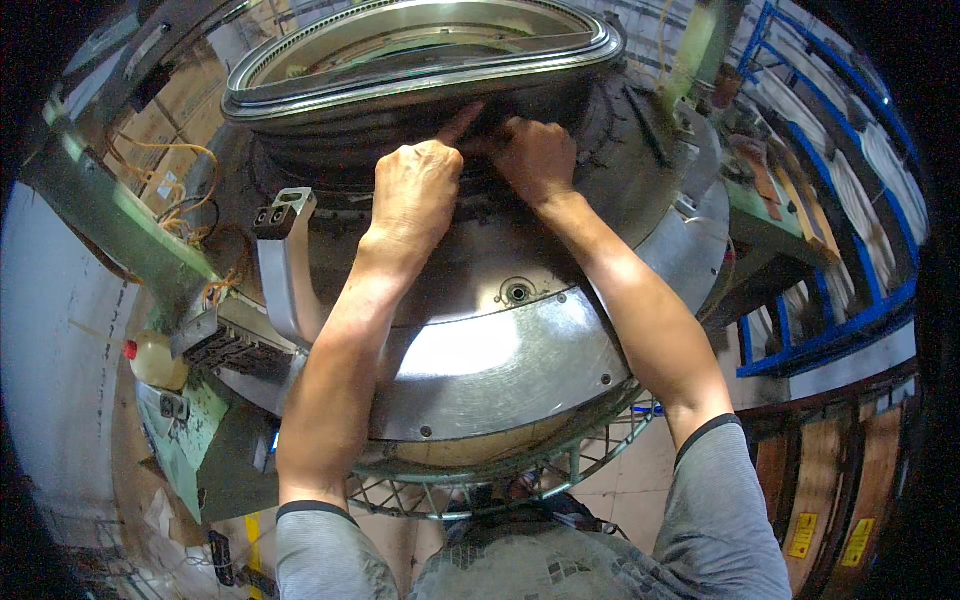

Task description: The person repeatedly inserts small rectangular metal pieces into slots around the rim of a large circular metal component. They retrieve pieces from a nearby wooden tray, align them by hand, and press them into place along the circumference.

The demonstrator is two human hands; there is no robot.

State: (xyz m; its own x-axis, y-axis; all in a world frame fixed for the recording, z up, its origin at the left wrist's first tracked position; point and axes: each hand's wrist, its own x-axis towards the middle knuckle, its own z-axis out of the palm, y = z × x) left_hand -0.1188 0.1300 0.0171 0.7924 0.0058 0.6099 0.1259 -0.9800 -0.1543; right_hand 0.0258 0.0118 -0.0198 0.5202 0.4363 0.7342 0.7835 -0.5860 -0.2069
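Both my arms reach forward over a large round metal machine, to the dark side wall (330,150) below its ring-shaped top. My left hand (416,195) is curled closed, with its index finger stretched out towards that wall. To its right, my right hand (538,160) is closed too, partly in shadow, with its fingertips near the wall. Whatever either hand may hold is hidden. Above the hands runs the shiny metal ring (425,97), toothed along its inner edge. Beneath my forearms lies the polished metal rim plate (500,370), with a round bolt fitting (518,292).
An upright metal bracket (285,260) stands left of my left forearm. Green machine arms (120,220) with orange cables flank the left side, near a bottle with a red cap (155,360). Blue racks (840,330) hold pale material at right. A lattice guard (570,470) curves below the rim.
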